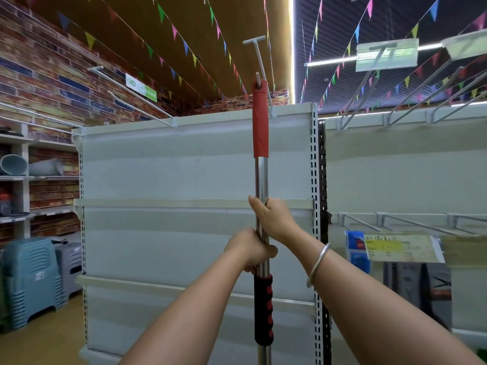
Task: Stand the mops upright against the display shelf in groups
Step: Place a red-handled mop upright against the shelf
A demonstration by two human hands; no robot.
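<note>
A mop handle [261,180] stands upright in front of me: a shiny metal pole with a red sleeve at the top and a black and red grip lower down. Its head is below the frame and hidden. My left hand [250,250] is closed around the pole just above the black and red grip. My right hand [272,218] grips the pole a little higher; a silver bangle circles that wrist. Behind the pole stands the white display shelf [184,167], its end panel facing me.
Stacked blue and grey plastic stools [34,280] stand at the left on the wooden floor. A second white shelf unit [408,167] with metal hooks and a yellow price label [400,247] runs to the right. A brick-pattern wall with shelves is at far left.
</note>
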